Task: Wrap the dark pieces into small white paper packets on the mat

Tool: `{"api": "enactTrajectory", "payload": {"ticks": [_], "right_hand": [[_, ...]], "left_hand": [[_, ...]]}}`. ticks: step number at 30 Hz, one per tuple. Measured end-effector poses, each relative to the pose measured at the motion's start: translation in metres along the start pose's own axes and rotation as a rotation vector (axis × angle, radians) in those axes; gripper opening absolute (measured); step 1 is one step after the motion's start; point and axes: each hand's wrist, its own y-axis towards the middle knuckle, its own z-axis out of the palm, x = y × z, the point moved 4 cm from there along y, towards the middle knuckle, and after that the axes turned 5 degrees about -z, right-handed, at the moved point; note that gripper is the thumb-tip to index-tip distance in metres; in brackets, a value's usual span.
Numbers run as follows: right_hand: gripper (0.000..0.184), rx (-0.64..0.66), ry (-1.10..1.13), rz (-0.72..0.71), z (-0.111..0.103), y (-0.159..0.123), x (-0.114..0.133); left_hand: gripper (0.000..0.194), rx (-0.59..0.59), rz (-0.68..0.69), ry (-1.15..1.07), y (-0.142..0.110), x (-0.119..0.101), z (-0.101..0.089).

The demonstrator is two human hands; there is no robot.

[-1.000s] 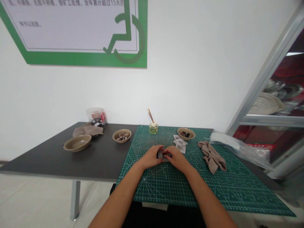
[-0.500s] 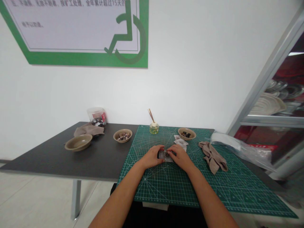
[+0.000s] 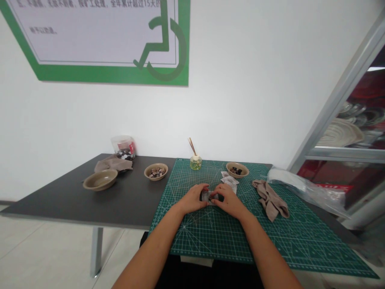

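Note:
Both my hands meet over the green cutting mat (image 3: pixel 216 237). My left hand (image 3: pixel 192 198) and my right hand (image 3: pixel 230 200) pinch a small clear packet (image 3: pixel 208 196) with dark pieces inside, fingers closed on it from either side. Just beyond them lie a few small white packets (image 3: pixel 229 180). A tan bowl of dark pieces (image 3: pixel 237 169) stands behind those.
A reed diffuser bottle (image 3: pixel 195 161) stands at the mat's far edge. A crumpled brown cloth (image 3: pixel 270 198) and a clear plastic bag (image 3: pixel 303 188) lie to the right. On the dark table (image 3: pixel 75 204) are a filled bowl (image 3: pixel 155 171), an empty bowl (image 3: pixel 100 179), another cloth (image 3: pixel 112 163) and a plastic jar (image 3: pixel 123 147).
My hands stay in place on the packet; the fingers of my right hand have shifted slightly over it.

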Motion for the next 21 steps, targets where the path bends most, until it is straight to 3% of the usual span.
{"api": "enactTrajectory", "payload": {"ticks": [8,13,21], "right_hand": [[0.005,-0.083,-0.081,0.053,-0.0028,0.0002,-0.0072],[0.011,-0.025,-0.027,-0.026,0.002,0.0005,-0.0033],[0.008,-0.079,-0.079,0.001,-0.0022,-0.0007,-0.0046]], "left_hand": [[0.066,0.004,-0.004,-0.001,-0.0002,-0.0009,-0.0005],[0.067,-0.005,0.003,-0.012,0.0002,-0.0001,-0.0004],[0.068,0.0,-0.001,0.0,0.0004,0.0,0.0]]}}
